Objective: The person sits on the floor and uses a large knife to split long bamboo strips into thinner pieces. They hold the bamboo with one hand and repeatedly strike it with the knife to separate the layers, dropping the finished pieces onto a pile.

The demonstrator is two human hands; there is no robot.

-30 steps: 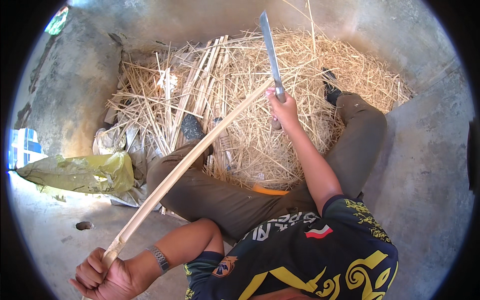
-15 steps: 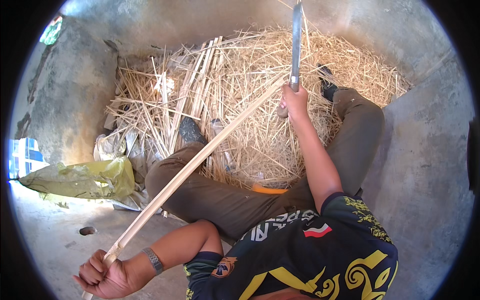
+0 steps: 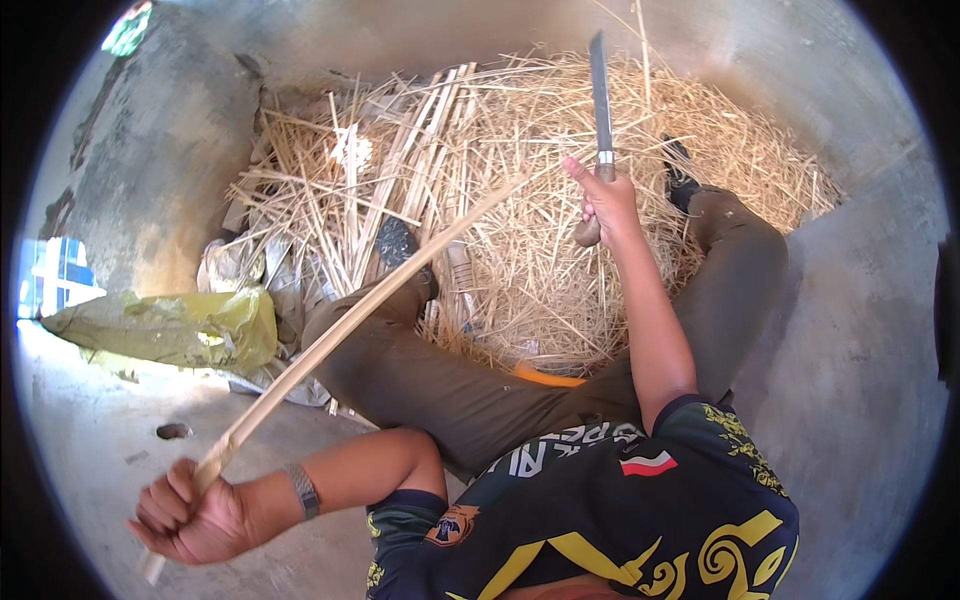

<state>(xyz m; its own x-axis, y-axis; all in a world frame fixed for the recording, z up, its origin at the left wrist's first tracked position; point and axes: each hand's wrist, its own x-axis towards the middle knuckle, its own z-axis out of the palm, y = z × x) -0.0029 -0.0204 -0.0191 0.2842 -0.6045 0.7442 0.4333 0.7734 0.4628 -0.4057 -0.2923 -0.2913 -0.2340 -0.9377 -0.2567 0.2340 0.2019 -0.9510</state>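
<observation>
My left hand [image 3: 190, 512] is closed round the lower end of a long bamboo strip [image 3: 345, 325]. From there the pale strip slants up to the right, passing over my left leg, and its far end is over the straw-like shavings. My right hand [image 3: 610, 205] grips the wooden handle of a long-bladed knife [image 3: 601, 95], thumb stretched out to the side. The blade points away from me, nearly upright in the picture, and the handle's butt shows below my fingers. The strip's far tip is to the left of my right hand, apart from the blade.
A heap of thin shavings [image 3: 560, 270] lies between my legs, with several flat split strips [image 3: 405, 150] at its left. At left is a yellowish plastic sack [image 3: 190, 325]. Concrete walls [image 3: 160, 150] enclose the far side. The floor has a small hole [image 3: 173, 431].
The bamboo strip's far end has moved left and nearer, away from the knife. My left hand has shifted slightly left. My right thumb now stretches out from the knife handle.
</observation>
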